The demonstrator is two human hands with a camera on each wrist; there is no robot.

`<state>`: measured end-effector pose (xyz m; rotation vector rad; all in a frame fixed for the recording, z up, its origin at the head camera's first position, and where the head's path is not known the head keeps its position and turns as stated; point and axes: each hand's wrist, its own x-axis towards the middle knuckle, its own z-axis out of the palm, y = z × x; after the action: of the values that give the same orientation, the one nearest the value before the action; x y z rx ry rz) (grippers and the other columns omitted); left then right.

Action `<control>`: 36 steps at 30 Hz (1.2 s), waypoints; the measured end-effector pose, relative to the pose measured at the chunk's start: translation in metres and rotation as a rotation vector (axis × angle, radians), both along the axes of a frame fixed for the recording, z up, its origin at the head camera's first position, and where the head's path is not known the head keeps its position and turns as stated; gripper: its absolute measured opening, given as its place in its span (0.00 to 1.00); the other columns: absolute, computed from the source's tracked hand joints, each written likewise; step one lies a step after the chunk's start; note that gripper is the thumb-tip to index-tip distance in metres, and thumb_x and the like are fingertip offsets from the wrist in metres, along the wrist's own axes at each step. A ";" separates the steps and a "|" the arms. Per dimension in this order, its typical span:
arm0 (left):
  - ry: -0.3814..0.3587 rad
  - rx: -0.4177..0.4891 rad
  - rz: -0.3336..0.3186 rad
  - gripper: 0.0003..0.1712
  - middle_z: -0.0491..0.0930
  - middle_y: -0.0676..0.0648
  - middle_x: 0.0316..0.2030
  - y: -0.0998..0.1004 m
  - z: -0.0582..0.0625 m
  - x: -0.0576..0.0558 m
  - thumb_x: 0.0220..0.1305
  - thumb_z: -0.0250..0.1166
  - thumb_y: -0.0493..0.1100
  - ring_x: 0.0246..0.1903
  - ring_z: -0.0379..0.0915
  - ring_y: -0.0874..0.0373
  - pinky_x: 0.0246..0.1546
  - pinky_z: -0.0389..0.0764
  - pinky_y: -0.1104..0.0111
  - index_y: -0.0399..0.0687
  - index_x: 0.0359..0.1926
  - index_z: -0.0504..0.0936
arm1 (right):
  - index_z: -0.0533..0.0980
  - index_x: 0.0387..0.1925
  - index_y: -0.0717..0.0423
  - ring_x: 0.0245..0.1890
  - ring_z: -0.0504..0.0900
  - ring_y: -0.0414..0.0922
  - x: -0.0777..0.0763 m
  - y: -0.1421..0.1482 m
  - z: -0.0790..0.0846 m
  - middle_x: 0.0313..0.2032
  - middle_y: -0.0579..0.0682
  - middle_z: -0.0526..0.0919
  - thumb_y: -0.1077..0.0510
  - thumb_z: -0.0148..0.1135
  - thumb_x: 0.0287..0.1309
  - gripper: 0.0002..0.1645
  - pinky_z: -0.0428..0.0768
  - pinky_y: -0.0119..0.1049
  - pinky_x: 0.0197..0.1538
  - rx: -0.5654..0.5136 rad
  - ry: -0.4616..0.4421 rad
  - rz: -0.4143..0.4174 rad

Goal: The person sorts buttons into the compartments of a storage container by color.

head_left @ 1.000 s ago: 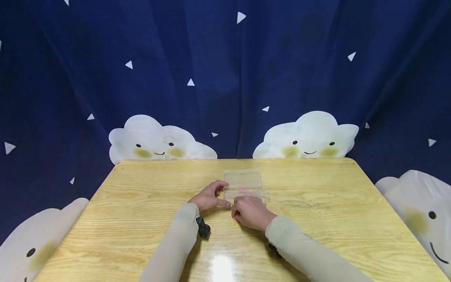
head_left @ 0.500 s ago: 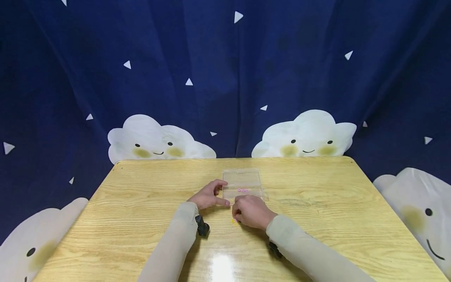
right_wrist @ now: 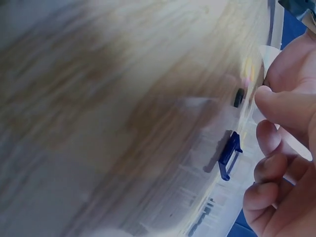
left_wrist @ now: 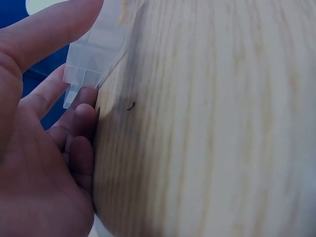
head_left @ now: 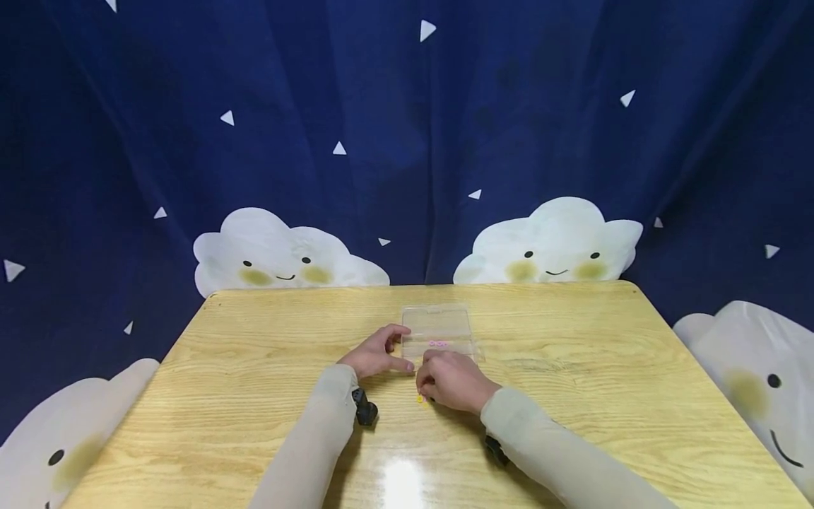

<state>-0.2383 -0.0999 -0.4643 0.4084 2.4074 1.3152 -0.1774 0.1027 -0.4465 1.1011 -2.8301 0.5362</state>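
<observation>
A clear plastic box (head_left: 437,325) with its lid up stands mid-table, small pink pieces (head_left: 437,343) in it. My left hand (head_left: 375,353) holds its left front corner; in the left wrist view, thumb and forefinger lie on either side of the box (left_wrist: 91,57). In front of the box, my right hand (head_left: 456,382) is bent low with fingertips at a small yellow piece (head_left: 420,399). The right wrist view shows thumb and forefinger of the right hand (right_wrist: 289,113) together; whether anything is between them is hidden. Near them are a black piece (right_wrist: 239,98) and a blue clip-like piece (right_wrist: 229,155).
The pale wood table (head_left: 254,396) carries the box and pieces. Behind it hangs a dark blue curtain (head_left: 407,141) with white cloud shapes. Dark wrist cameras sit on both sleeves, the left one (head_left: 365,408) beside the left hand.
My right fingertips have shifted slightly left, to the small yellow piece. The left hand stays at the box corner, and the view has drifted a little.
</observation>
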 end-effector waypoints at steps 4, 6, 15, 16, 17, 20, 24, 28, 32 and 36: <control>-0.008 0.002 0.007 0.42 0.70 0.44 0.58 -0.001 0.001 -0.001 0.53 0.77 0.41 0.51 0.63 0.53 0.52 0.66 0.62 0.51 0.68 0.69 | 0.87 0.27 0.47 0.26 0.73 0.33 -0.001 0.001 0.003 0.28 0.39 0.78 0.58 0.70 0.57 0.05 0.74 0.28 0.31 -0.020 -0.018 -0.015; -0.008 0.002 0.004 0.42 0.70 0.44 0.58 -0.001 0.001 -0.001 0.53 0.77 0.41 0.51 0.63 0.52 0.52 0.67 0.62 0.50 0.68 0.69 | 0.87 0.28 0.47 0.27 0.73 0.33 -0.002 0.003 0.005 0.29 0.39 0.78 0.58 0.69 0.58 0.04 0.78 0.29 0.36 -0.030 -0.018 -0.029; -0.012 0.010 0.013 0.42 0.69 0.43 0.59 -0.001 0.004 0.000 0.53 0.76 0.40 0.53 0.63 0.52 0.55 0.66 0.60 0.50 0.68 0.69 | 0.88 0.33 0.48 0.35 0.82 0.38 -0.008 0.012 0.011 0.34 0.41 0.83 0.58 0.69 0.59 0.04 0.80 0.32 0.39 -0.104 0.040 -0.095; -0.015 0.011 0.016 0.42 0.69 0.44 0.59 -0.001 0.004 0.000 0.53 0.77 0.40 0.53 0.63 0.52 0.55 0.66 0.60 0.50 0.68 0.69 | 0.88 0.33 0.48 0.35 0.82 0.38 -0.008 0.013 0.011 0.34 0.41 0.83 0.58 0.69 0.59 0.03 0.80 0.32 0.39 -0.110 0.048 -0.103; -0.016 0.010 0.019 0.42 0.69 0.44 0.58 -0.001 0.004 0.000 0.53 0.77 0.40 0.53 0.63 0.52 0.55 0.67 0.60 0.50 0.68 0.69 | 0.88 0.33 0.48 0.35 0.81 0.38 -0.009 0.014 0.012 0.34 0.41 0.83 0.58 0.69 0.59 0.03 0.80 0.32 0.39 -0.119 0.053 -0.111; -0.022 0.010 0.024 0.43 0.69 0.44 0.58 0.000 0.005 0.000 0.53 0.77 0.40 0.53 0.63 0.52 0.55 0.67 0.59 0.50 0.68 0.69 | 0.87 0.32 0.47 0.30 0.77 0.35 -0.012 0.016 0.013 0.33 0.40 0.82 0.57 0.69 0.58 0.03 0.77 0.30 0.37 -0.133 0.056 -0.136; -0.022 0.009 0.019 0.43 0.69 0.44 0.58 0.001 0.004 -0.001 0.53 0.77 0.41 0.51 0.61 0.52 0.52 0.66 0.60 0.50 0.69 0.69 | 0.87 0.30 0.47 0.29 0.76 0.35 -0.012 0.018 0.014 0.31 0.39 0.81 0.58 0.70 0.57 0.03 0.77 0.29 0.36 -0.146 0.065 -0.154; -0.014 0.006 0.015 0.43 0.69 0.44 0.56 0.001 0.003 -0.001 0.52 0.77 0.41 0.49 0.61 0.52 0.49 0.65 0.61 0.50 0.68 0.69 | 0.87 0.29 0.46 0.29 0.75 0.34 -0.012 0.020 0.015 0.31 0.39 0.81 0.59 0.71 0.56 0.04 0.77 0.29 0.36 -0.158 0.061 -0.168; -0.006 -0.003 0.017 0.43 0.70 0.44 0.57 0.002 0.001 -0.001 0.52 0.78 0.42 0.50 0.62 0.53 0.52 0.66 0.61 0.51 0.68 0.69 | 0.86 0.29 0.47 0.31 0.78 0.35 -0.016 0.023 0.015 0.32 0.39 0.81 0.59 0.71 0.56 0.03 0.77 0.30 0.37 -0.153 0.059 -0.190; -0.003 -0.009 0.021 0.43 0.70 0.45 0.56 0.001 0.000 -0.001 0.51 0.78 0.42 0.50 0.62 0.53 0.52 0.66 0.61 0.50 0.68 0.70 | 0.86 0.30 0.48 0.31 0.79 0.36 -0.022 0.026 0.019 0.32 0.41 0.81 0.60 0.71 0.55 0.03 0.78 0.32 0.38 -0.153 0.060 -0.206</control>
<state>-0.2396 -0.0985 -0.4645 0.3791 2.4203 1.3117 -0.1990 0.1286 -0.4276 0.7752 -2.7535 0.6749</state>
